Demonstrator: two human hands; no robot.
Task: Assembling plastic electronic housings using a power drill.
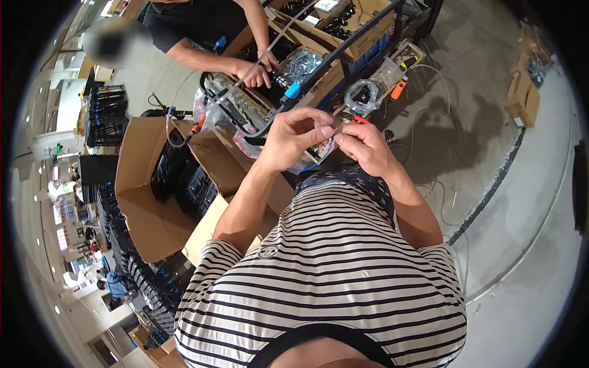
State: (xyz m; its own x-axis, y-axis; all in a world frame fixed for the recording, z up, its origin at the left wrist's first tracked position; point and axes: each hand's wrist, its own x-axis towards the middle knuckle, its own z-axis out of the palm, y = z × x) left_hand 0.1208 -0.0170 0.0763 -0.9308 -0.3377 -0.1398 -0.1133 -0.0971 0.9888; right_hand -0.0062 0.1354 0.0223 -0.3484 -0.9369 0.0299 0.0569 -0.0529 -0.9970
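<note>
In front of my chest, my left hand and my right hand meet almost fingertip to fingertip, both closed in a pinch. A thin blue cord hangs in a curve from the tips of my right fingers. Whatever sits between my left thumb and finger is too small to make out. Just beyond my right fingers shows a red piece, its kind unclear.
A co-worker's hands work over a bin of metal parts on the cart. An open cardboard box with black parts stands at left. An orange tool and a clear bag lie beyond my right hand. Hoses cross the floor.
</note>
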